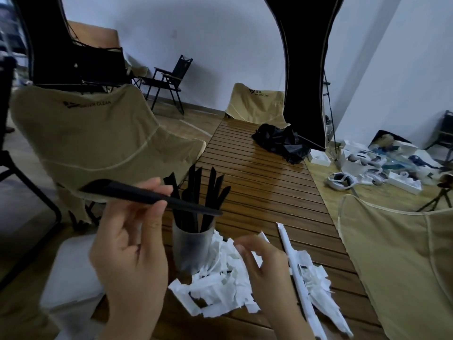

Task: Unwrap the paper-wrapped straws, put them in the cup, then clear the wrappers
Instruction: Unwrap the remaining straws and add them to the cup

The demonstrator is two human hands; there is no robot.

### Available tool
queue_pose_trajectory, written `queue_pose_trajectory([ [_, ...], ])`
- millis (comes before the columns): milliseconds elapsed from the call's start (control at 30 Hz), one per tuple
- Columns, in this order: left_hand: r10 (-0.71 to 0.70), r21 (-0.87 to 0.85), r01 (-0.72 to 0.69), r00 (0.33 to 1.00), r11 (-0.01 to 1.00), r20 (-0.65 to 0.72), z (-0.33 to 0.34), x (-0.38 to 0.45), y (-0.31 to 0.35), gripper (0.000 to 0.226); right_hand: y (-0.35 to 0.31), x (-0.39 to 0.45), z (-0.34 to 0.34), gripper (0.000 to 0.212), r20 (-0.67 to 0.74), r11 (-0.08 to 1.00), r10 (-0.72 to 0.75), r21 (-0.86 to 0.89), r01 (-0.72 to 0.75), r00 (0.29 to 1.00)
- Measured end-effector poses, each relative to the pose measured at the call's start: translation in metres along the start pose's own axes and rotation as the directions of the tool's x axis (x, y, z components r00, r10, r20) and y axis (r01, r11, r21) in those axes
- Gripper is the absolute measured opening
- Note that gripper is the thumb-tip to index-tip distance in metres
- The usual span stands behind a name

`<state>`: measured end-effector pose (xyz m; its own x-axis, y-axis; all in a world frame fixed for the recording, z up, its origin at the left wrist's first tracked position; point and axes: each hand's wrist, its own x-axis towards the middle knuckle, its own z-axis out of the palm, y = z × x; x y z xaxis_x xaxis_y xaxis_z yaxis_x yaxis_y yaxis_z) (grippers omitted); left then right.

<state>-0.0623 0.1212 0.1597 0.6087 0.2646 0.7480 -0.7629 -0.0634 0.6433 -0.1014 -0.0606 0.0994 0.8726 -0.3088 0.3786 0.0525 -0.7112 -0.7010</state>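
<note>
- Pinching a bare black straw (149,196) between thumb and fingertips, the left hand (130,244) holds it nearly level above and just left of the cup (192,249), its right end crossing in front of the straws standing there.
- The right hand (264,268) hovers over the pile of torn white wrappers (220,280), fingers curled, a small scrap of white paper (263,238) pinched at its fingertips.
- Just right of that hand, a long straw still in its white paper sleeve (297,273) lies on the slatted wooden table (264,187), partly on the wrappers.
- The translucent cup stands on the table touching the wrapper pile, with several black straws (203,192) upright in it, slanted tips up.
- Farther along the table sits a crumpled black plastic bag (282,142).
- Left of the table, a beige fabric camp chair (93,141) bears dark print ending in "CLEAR"; another beige chair (255,104) at the far end reads "WATER CLEAR".
- To the right, white boxes and a headset (340,181) lie scattered on the floor.
</note>
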Motion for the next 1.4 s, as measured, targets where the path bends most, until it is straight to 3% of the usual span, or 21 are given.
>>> queue_pose_trajectory([
  [233,0.126,0.090,-0.128,0.992,0.988,0.031,0.001,0.002,0.000,0.022,0.007,0.001,0.006,0.009,0.028,0.996,-0.022,-0.084,0.024,0.999],
  [333,0.092,0.206,-0.120,0.986,0.971,0.141,0.005,0.001,-0.011,0.021,0.015,0.001,0.005,0.009,0.020,0.990,0.024,-0.137,-0.021,1.000],
  [400,-0.024,0.270,-0.042,0.971,0.962,0.237,0.009,-0.005,-0.026,0.022,0.028,0.000,0.004,0.010,0.023,0.971,0.097,-0.221,-0.090,0.995],
  [500,-0.146,0.360,0.032,0.945,0.932,0.294,0.018,-0.014,-0.039,0.047,0.048,-0.004,-0.003,0.010,0.045,0.892,0.282,-0.381,-0.244,0.958],
  [600,-0.104,0.405,-0.029,0.948,0.914,0.302,0.023,-0.014,-0.039,0.077,0.062,-0.007,-0.014,0.013,0.007,0.813,0.390,-0.471,-0.341,0.921],
  [767,-0.007,0.444,-0.127,0.958,0.887,0.287,0.023,-0.013,-0.038,0.092,0.077,-0.010,-0.020,0.018,-0.005,0.639,0.569,-0.626,-0.446,0.822],
  [867,0.001,0.484,-0.156,0.952,0.861,0.306,0.022,-0.011,-0.037,0.098,0.084,-0.014,-0.017,0.024,0.027,0.593,0.647,-0.646,-0.481,0.762],
  [1000,-0.078,0.527,-0.123,0.936,0.841,0.343,0.023,-0.009,-0.036,0.099,0.093,-0.019,-0.014,0.036,0.039,0.573,0.676,-0.656,-0.492,0.736],
  [1133,-0.145,0.513,-0.044,0.935,0.857,0.323,0.022,-0.006,-0.035,0.100,0.099,-0.023,-0.012,0.038,-0.023,0.554,0.655,-0.665,-0.501,0.755],
  [1400,-0.087,0.483,-0.052,0.961,0.874,0.262,0.019,-0.003,-0.037,0.086,0.109,-0.026,-0.005,0.041,-0.031,0.598,0.610,-0.638,-0.485,0.792],
])
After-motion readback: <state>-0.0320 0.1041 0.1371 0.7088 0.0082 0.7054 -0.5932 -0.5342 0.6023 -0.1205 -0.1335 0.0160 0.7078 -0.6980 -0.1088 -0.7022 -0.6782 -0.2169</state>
